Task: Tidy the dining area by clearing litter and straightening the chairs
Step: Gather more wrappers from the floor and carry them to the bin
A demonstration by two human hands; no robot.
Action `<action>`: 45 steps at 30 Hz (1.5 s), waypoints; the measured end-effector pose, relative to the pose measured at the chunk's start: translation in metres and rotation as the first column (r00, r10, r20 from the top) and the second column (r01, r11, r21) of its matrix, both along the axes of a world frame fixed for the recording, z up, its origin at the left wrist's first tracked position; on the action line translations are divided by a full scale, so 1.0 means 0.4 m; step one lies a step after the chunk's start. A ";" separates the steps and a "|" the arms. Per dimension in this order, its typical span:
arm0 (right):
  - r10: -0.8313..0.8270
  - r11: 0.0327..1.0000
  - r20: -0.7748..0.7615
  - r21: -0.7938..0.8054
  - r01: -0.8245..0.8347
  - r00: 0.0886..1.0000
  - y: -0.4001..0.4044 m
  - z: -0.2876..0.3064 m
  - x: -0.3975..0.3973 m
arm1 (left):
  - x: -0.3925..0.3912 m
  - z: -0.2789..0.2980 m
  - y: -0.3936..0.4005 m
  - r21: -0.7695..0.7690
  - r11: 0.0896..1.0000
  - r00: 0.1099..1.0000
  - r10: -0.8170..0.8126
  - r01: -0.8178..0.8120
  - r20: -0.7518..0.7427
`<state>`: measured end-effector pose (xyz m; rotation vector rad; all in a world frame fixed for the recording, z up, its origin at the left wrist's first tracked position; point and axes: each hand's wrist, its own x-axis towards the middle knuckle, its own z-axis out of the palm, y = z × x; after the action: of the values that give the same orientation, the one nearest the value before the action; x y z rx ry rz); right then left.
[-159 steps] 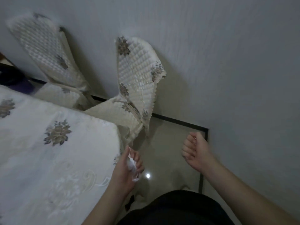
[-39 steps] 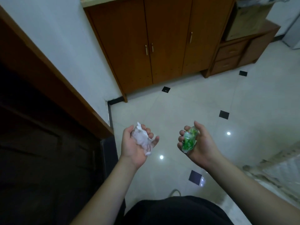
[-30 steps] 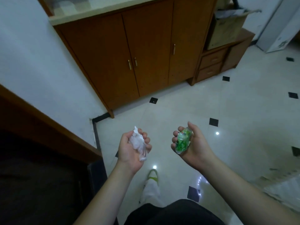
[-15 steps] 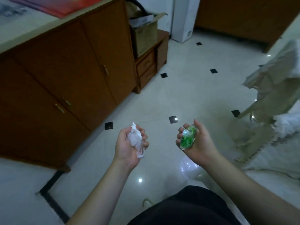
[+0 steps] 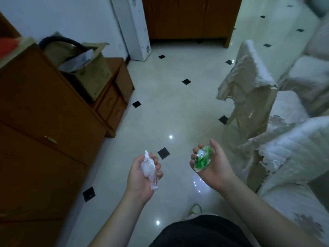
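Observation:
My left hand [image 5: 140, 177] is held palm up above the floor, its fingers curled around a crumpled white tissue [image 5: 149, 168]. My right hand [image 5: 213, 166], also palm up, grips a crumpled green and clear wrapper [image 5: 203, 159]. Both hands hover at waist height over the glossy tiled floor. To the right stand cloth-covered dining chairs: one chair [image 5: 247, 82] with a cream quilted cover a little ahead, another chair [image 5: 292, 152] close beside my right forearm.
A wooden cabinet [image 5: 35, 132] fills the left side, with a low drawer unit [image 5: 114, 97] carrying an open cardboard box [image 5: 85, 68]. A white appliance [image 5: 135, 27] and a dark wooden cabinet [image 5: 187, 16] stand at the far end. Pale tiled floor [image 5: 169, 107] runs between them.
My view has swung from the table and wall, past the wooden cabinet, to the open floor with chairs on the right. My right hand, earlier closed on nothing visible, now holds the green wrapper.

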<state>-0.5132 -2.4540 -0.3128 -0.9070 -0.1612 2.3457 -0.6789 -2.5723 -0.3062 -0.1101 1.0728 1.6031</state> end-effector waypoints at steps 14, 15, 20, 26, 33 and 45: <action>-0.031 0.999 0.002 -0.006 0.031 1.000 0.413 -0.004 -0.203 | -0.183 -0.021 0.464 -0.081 0.992 0.992 -0.094 0.101 0.084; -0.031 1.000 0.007 -0.001 0.031 0.999 0.444 -0.008 -0.234 | -0.215 -0.029 0.495 -0.066 0.993 0.992 -0.087 0.094 0.095; -0.013 0.999 0.039 0.044 0.011 0.999 0.610 -0.003 -0.407 | -0.396 -0.048 0.660 0.019 0.994 0.989 -0.109 0.108 0.097; -0.079 0.994 0.017 0.082 0.077 0.997 0.793 0.066 -0.595 | -0.576 -0.016 0.871 0.042 0.978 0.977 -0.205 0.203 0.061; -0.191 0.980 0.042 0.071 0.188 0.981 0.997 0.059 -0.629 | -0.668 -0.015 1.135 0.043 0.949 0.949 -0.313 0.312 0.025; -0.341 0.940 0.061 0.006 0.341 0.938 1.555 0.023 -0.614 | -0.707 -0.032 1.709 -0.047 0.878 0.879 -0.476 0.476 0.002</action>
<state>-0.7588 -1.8320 -0.3036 -0.9281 -0.0196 1.9985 -0.9617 -1.8889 -0.3191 0.1264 1.0461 1.1328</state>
